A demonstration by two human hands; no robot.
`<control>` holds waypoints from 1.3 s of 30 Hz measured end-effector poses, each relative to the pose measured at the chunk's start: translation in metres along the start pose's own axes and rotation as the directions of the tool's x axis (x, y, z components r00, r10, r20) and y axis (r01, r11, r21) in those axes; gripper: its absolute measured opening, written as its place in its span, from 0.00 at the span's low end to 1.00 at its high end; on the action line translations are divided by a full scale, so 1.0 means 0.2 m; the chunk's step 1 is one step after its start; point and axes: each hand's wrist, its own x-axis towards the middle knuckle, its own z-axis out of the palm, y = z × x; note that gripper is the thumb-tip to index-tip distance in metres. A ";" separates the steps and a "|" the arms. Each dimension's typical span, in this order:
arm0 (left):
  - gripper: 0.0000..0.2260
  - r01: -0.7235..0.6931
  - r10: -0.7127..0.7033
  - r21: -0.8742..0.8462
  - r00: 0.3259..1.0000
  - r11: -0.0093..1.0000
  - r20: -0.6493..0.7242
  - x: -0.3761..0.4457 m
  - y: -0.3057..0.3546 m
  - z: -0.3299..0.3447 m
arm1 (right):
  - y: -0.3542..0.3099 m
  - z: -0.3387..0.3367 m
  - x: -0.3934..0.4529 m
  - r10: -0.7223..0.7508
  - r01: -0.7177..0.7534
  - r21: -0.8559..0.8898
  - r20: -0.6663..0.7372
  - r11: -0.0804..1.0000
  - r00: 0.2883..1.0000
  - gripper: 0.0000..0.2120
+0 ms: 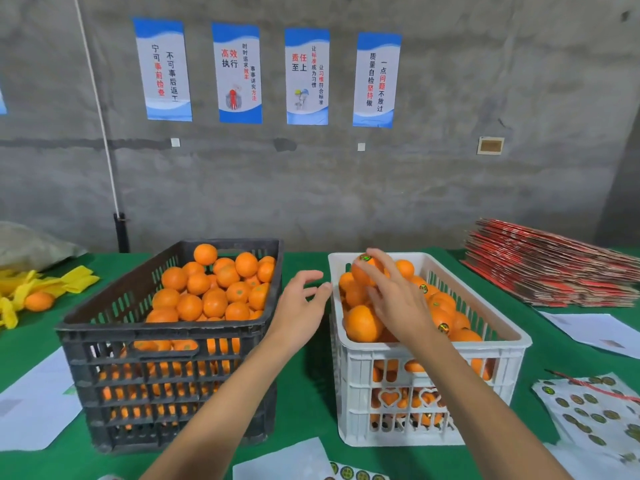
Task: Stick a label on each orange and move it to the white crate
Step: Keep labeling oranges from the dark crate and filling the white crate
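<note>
Reaching over the white crate (429, 348), the right hand (398, 299) curls its fingers round a labelled orange (363, 271) at the top of the heap, its round green-and-gold label (365, 258) facing up, at about one o'clock from the frame's centre. At eleven o'clock from that crate stands the black crate (166, 334) heaped with unlabelled oranges (214, 289), and the left hand (301, 303) hovers between the two crates with fingers spread and loosely bent, holding nothing. Sticker sheets (595, 410) lie on the green table (304, 403) at four o'clock, flattened red cartons (554, 265) at two o'clock.
</note>
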 end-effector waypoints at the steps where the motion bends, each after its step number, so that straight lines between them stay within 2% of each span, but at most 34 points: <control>1: 0.16 0.009 -0.009 0.007 1.000 1.000 0.007 -0.01 0.00 -0.01 | 0.01 0.00 0.03 0.065 -0.065 -0.003 0.007 0.998 0.998 0.25; 5: 0.15 0.016 -0.016 0.023 1.000 1.000 0.001 -0.03 0.01 -0.08 | 0.06 0.01 0.07 0.213 -0.209 -0.039 0.139 0.977 0.967 0.18; 11: 0.13 -0.026 0.026 0.027 1.000 0.999 -0.014 -0.03 -0.01 -0.18 | 0.07 -0.02 0.02 0.220 -0.215 -0.049 0.165 0.975 0.961 0.17; 14: 0.10 -0.053 0.053 0.002 0.999 0.999 -0.009 -0.05 -0.03 -0.23 | 0.01 0.00 0.01 0.164 -0.170 0.094 0.068 0.981 0.984 0.16; 17: 0.08 -0.111 0.110 -0.005 0.988 0.994 -0.106 -0.06 -0.05 -0.33 | -0.11 0.00 0.05 0.134 -0.133 0.316 0.019 0.939 0.991 0.16; 20: 0.08 -0.159 0.193 0.169 0.959 0.973 -0.210 -0.04 -0.07 -0.49 | -0.28 0.02 0.13 0.050 -0.069 0.461 0.054 0.885 0.997 0.16; 22: 0.10 -0.116 0.188 0.302 0.957 0.946 -0.221 0.01 -0.09 -0.61 | -0.40 0.06 0.18 -0.038 -0.022 0.491 0.111 0.871 0.993 0.16; 25: 0.14 -0.013 0.112 0.463 0.976 0.886 -0.187 0.12 -0.15 -0.74 | -0.55 0.16 0.26 -0.130 0.020 0.494 0.190 0.869 0.973 0.16; 29: 0.22 0.094 -0.034 0.643 0.994 0.760 -0.104 0.35 -0.27 -0.83 | -0.67 0.31 0.38 -0.160 -0.005 0.503 0.284 0.864 0.946 0.17; 36: 0.33 -0.007 -0.154 0.868 0.983 0.497 0.097 0.83 -0.44 -0.73 | -0.71 0.56 0.64 -0.125 -0.043 0.437 0.349 0.899 0.929 0.16; 39: 0.37 0.009 -0.220 0.889 0.970 0.459 0.103 1.02 -0.52 -0.70 | -0.69 0.66 0.75 -0.090 -0.083 0.425 0.373 0.902 0.924 0.18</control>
